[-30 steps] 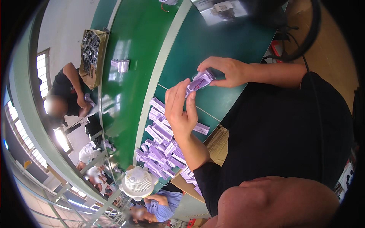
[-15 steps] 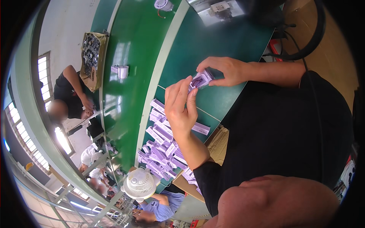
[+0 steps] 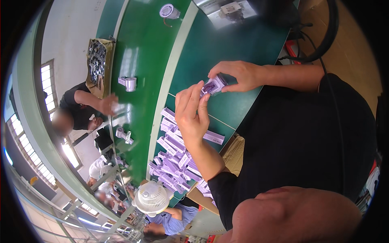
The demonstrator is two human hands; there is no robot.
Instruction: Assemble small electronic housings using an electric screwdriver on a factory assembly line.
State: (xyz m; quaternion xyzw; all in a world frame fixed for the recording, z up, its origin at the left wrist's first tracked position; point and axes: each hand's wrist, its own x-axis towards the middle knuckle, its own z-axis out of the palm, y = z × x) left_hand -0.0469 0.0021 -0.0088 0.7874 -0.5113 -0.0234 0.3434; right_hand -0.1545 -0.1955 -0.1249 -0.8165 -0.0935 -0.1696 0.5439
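Observation:
A small light-purple plastic housing [image 3: 216, 84] with a hollow, open face is held between my two hands over the dark green table. Inside its hollow is a darker loop-like detail, too small to name. My left hand [image 3: 191, 111] pinches the housing's left side with fingertips and thumb. My right hand [image 3: 237, 76] grips the other side, thumb below and fingers curled over the top. Just below my left hand lies a heap of light-purple plastic parts [image 3: 172, 164], many of them long and trough-shaped. One long purple piece [image 3: 214, 137] sticks out beyond my left wrist.
A green conveyor belt [image 3: 139, 48] runs beyond the table's pale edge rail. It carries a purple-and-silver cylindrical unit [image 3: 130, 84], another round unit [image 3: 169, 11] and a third piece [image 3: 123, 135]. Across it are a co-worker and a box of metal parts [image 3: 97, 60]. A white fan [image 3: 152, 198] stands near the heap.
My hands and the housing stay nearly still. Across the belt, the co-worker's hand has reached out, and a purple piece now lies on the belt near that person.

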